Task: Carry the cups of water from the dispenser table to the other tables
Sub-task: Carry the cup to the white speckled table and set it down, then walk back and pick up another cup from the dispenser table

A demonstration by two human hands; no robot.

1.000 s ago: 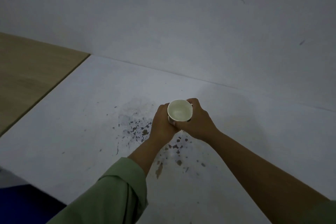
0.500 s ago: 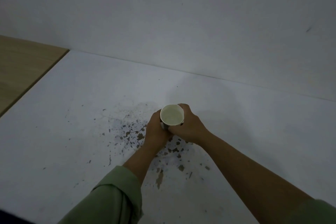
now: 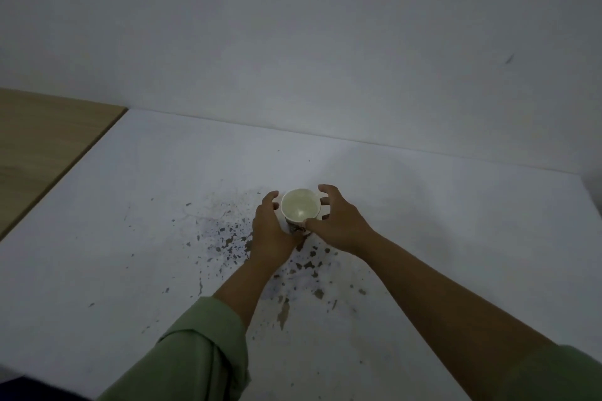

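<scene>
White table point(image 3: 423, 238) | cup point(image 3: 300, 209) upright | left hand point(image 3: 271, 231), right hand point(image 3: 338, 225) cupped, fingers spread

White chipped table point(image 3: 423, 238), paper cup point(image 3: 299, 210) upright

One cup point(image 3: 300, 209), two hands, two tables.

No legible text anywhere; only an unreadable dark print on the paper cup point(image 3: 294, 225).
</scene>
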